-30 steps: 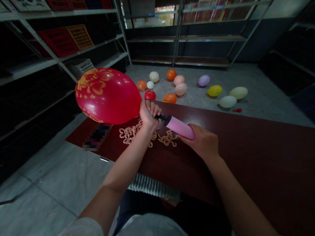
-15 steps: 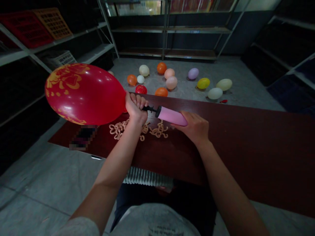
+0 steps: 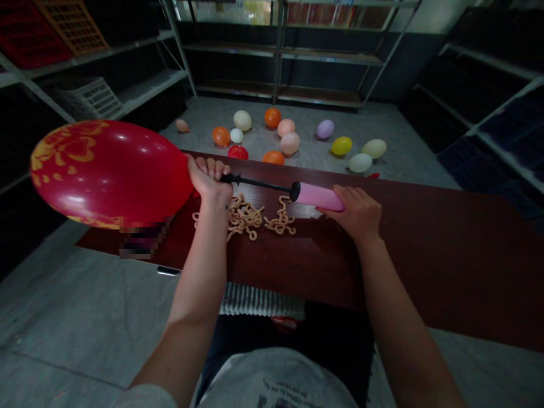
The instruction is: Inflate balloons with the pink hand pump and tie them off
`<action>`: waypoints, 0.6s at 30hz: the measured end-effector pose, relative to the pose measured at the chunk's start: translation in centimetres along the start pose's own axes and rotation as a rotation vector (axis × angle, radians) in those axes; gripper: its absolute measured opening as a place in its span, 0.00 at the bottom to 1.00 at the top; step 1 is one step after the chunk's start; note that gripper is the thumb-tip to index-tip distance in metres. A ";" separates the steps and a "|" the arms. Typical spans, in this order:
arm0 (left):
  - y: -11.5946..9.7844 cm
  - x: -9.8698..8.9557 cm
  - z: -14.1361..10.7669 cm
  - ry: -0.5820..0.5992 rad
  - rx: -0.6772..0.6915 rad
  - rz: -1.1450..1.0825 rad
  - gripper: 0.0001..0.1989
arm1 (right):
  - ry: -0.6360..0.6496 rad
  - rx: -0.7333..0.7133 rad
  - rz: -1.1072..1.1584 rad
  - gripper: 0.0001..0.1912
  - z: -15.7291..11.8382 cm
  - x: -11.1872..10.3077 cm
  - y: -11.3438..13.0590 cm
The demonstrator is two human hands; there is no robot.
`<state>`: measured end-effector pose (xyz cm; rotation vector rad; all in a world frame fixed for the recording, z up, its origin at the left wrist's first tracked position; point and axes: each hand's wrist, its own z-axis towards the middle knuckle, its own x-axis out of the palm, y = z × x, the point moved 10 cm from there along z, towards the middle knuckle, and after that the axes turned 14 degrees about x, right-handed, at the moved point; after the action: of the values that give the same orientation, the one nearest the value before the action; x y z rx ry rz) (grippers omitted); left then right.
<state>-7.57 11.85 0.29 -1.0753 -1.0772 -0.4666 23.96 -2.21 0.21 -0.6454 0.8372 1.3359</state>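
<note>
A large red balloon (image 3: 114, 173) with yellow printing swells out to the left. My left hand (image 3: 210, 178) is closed around its neck and the end of a balloon pump; the joint between the two is hidden in my fingers. The pump's black rod (image 3: 266, 185) stretches from that hand to the pink barrel (image 3: 318, 196). My right hand (image 3: 355, 211) wraps around the barrel's far end. Below the rod, tan curly strips (image 3: 246, 218) lie in a pile on the dark red-brown table (image 3: 425, 238), with a smaller cluster (image 3: 280, 221) beside it.
Several balloons lie on the floor beyond the table, among them a yellow balloon (image 3: 341, 146) and an orange balloon (image 3: 272, 118). A blurred-out flat object (image 3: 144, 241) rests at the table's left end. Metal shelves (image 3: 278, 73) stand behind and at both sides.
My hands have moved apart, drawing the black rod well out of the pink barrel. My left hand and the red balloon went left, my right hand right. The view also shifted slightly.
</note>
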 end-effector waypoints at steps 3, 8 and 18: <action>-0.4 0.2 -0.1 0.002 0.007 -0.007 0.27 | -0.021 0.001 0.000 0.29 0.1 -0.5 -0.2; -0.9 0.6 -0.9 -0.027 0.016 0.086 0.28 | -0.014 0.053 0.032 0.32 -0.1 -0.3 0.0; 0.6 3.4 -3.9 0.097 0.002 0.122 0.28 | 0.108 0.067 0.207 0.34 -0.5 0.5 3.1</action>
<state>-3.79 9.25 2.70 -1.0985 -0.9208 -0.4157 20.84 -1.91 -0.27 -0.5947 1.0545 1.4622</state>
